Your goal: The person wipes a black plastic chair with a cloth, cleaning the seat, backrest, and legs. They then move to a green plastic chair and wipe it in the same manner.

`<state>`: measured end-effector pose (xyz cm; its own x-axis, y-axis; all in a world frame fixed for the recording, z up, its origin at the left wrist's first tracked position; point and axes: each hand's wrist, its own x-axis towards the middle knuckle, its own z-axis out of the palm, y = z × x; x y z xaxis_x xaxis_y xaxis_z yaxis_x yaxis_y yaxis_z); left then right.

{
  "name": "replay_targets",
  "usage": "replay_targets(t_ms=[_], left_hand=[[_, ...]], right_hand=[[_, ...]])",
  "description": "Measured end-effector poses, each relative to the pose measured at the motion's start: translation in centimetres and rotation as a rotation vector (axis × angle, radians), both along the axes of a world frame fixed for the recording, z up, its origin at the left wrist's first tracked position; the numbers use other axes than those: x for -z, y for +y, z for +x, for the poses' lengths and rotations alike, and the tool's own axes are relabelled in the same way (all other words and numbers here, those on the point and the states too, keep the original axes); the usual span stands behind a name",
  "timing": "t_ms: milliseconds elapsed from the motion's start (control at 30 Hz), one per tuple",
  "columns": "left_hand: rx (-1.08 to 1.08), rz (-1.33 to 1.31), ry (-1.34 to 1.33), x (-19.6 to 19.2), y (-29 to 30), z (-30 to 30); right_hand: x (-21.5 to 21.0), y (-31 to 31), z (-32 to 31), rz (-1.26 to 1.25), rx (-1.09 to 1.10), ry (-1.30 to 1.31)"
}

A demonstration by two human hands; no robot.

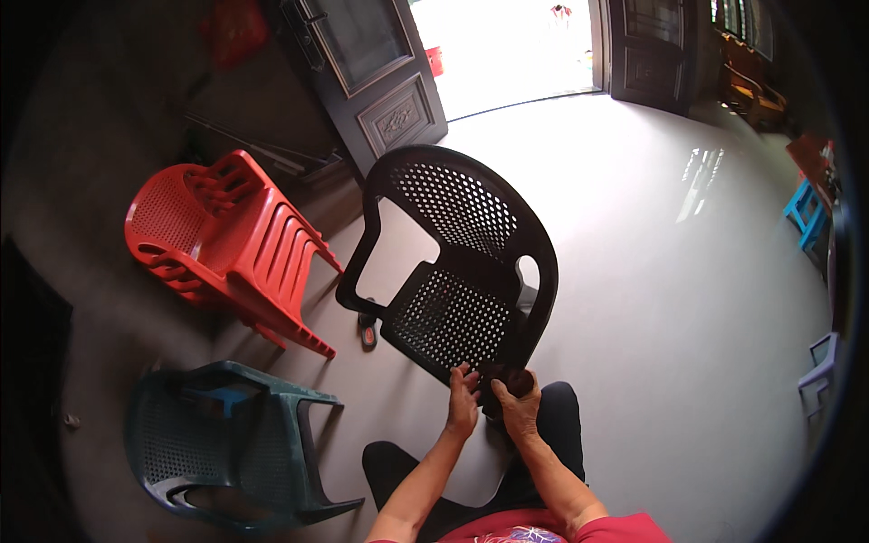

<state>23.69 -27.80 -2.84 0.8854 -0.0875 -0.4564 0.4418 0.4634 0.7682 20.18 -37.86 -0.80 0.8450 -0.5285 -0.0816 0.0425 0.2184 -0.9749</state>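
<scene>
A dark plastic armchair (454, 312) with a perforated back and seat stands right in front of me, turned slightly. My right hand (519, 405) is closed around a dark brown part at its near right corner, seemingly the front of the armrest. Shadow makes the exact shape there hard to read. Close by on the left, my left hand (463, 398) is open beside the seat's front edge, its fingers apart. Whether its fingertips touch the seat I cannot tell.
Left of the dark chair are stacked red plastic armchairs (272, 244) and, nearer me, a dark green armchair (262, 452). Footwear (368, 335) lies on the floor between them. A dark door (385, 81) stands ajar at a bright doorway. Blue stool (806, 213) at far right.
</scene>
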Motion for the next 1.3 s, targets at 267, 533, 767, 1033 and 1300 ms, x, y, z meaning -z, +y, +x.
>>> replay_targets(t_ms=[267, 533, 767, 1033, 1300], left_hand=[[-0.327, 1.209, -0.66, -2.8, 17.7, 15.4], [-0.028, 0.949, -0.385, -4.7, 24.9, 20.6], [0.081, 0.802, -0.364, -5.3, 24.1, 14.3], [-0.103, 0.461, -0.12, -6.5, 21.4, 3.8], [-0.285, 0.39, -0.069, -6.5, 16.9, -4.9]], right_hand=[[-3.7, -5.6, -0.2, 0.23, -0.31, 0.019], [-5.4, -10.1, 3.2, 0.417, -0.686, -0.02], [-4.9, -16.9, 10.0, 0.016, -0.507, 0.137], [-4.3, -16.0, 14.9, -0.106, -0.462, 0.128], [-1.5, -13.7, 14.2, -1.458, 0.134, 0.051]])
